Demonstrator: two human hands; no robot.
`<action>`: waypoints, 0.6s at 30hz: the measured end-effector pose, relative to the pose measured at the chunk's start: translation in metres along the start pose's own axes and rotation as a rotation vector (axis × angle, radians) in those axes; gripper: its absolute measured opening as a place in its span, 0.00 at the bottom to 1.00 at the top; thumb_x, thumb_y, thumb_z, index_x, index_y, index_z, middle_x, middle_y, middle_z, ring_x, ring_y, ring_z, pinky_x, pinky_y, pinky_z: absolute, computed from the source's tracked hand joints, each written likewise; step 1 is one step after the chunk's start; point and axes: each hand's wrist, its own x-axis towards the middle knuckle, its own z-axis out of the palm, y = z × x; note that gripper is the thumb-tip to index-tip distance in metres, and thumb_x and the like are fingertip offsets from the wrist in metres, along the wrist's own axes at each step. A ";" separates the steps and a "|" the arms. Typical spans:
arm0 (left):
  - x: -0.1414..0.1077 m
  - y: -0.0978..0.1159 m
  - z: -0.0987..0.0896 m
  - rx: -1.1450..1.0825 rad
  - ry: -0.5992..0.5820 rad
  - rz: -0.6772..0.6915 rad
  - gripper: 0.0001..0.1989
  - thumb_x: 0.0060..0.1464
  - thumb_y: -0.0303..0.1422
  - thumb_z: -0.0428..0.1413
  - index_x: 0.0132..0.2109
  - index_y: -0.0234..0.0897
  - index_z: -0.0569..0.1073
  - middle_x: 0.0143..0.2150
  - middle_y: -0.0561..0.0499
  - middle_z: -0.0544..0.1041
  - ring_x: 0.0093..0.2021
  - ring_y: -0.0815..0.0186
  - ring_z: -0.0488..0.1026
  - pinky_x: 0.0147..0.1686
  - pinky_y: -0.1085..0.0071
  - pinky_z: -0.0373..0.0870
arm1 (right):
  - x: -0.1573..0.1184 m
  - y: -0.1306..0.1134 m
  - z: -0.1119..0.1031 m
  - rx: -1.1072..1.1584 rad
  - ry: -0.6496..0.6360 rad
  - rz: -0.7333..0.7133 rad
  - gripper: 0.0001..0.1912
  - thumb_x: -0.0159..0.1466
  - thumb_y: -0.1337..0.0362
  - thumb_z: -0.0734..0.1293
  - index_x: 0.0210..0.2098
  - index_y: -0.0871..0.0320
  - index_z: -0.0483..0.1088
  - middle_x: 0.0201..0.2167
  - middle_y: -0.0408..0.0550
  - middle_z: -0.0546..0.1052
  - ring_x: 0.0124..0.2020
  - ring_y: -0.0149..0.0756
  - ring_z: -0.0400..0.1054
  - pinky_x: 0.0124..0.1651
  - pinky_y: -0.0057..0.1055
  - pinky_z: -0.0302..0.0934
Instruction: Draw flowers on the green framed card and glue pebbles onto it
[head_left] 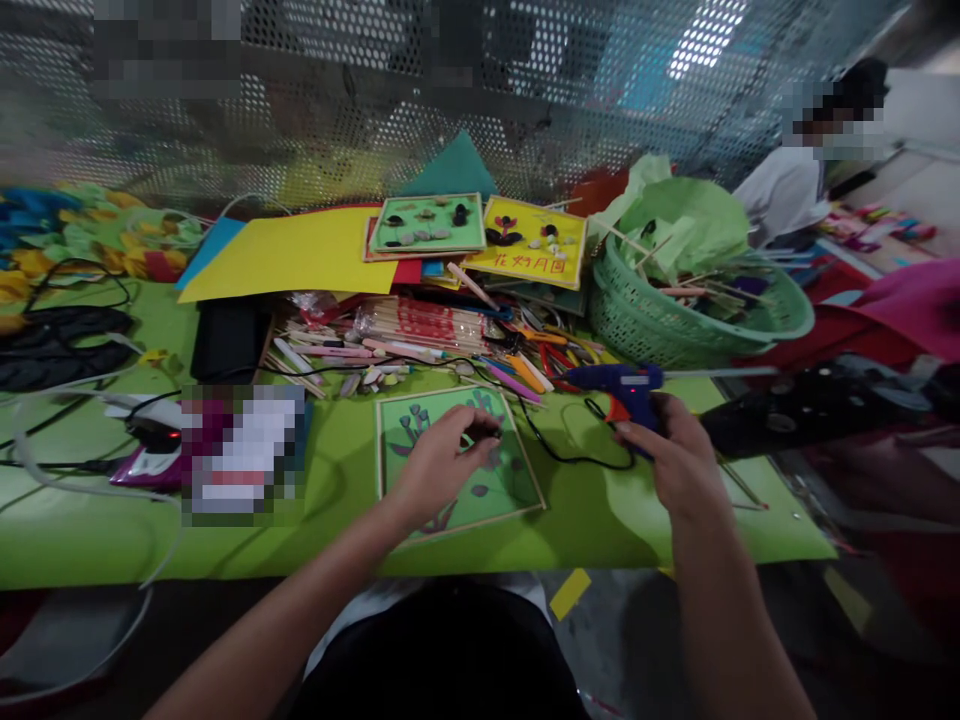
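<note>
My right hand (686, 450) is wrapped round the grip of a blue hot glue gun (626, 385), whose nozzle points left above the table. A clear glue stick (720, 372) sticks out of its back end. My left hand (450, 450) is over a green picture panel (487, 500) with a pale wooden stick border. Thumb and fingertips pinch a small dark piece (495, 433), too small to name surely. Dark flower and leaf shapes (412, 425) lie on the panel, partly covered by my left hand.
Behind the panel lie several markers, sticks and pliers (551, 355). A green basket (637, 315) of scraps stands at the back right. Finished-looking panels (427, 225) rest on coloured sheets (300, 255). A power strip (154, 465) and cables lie left. Another person (784, 190) is at far right.
</note>
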 end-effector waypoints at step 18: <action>-0.003 0.004 -0.017 -1.098 0.135 -0.360 0.21 0.39 0.41 0.76 0.38 0.34 0.84 0.35 0.50 0.81 0.30 0.72 0.74 0.33 0.75 0.66 | -0.029 -0.037 0.026 0.186 -0.312 0.224 0.21 0.45 0.51 0.83 0.31 0.57 0.80 0.22 0.48 0.77 0.22 0.36 0.68 0.22 0.30 0.64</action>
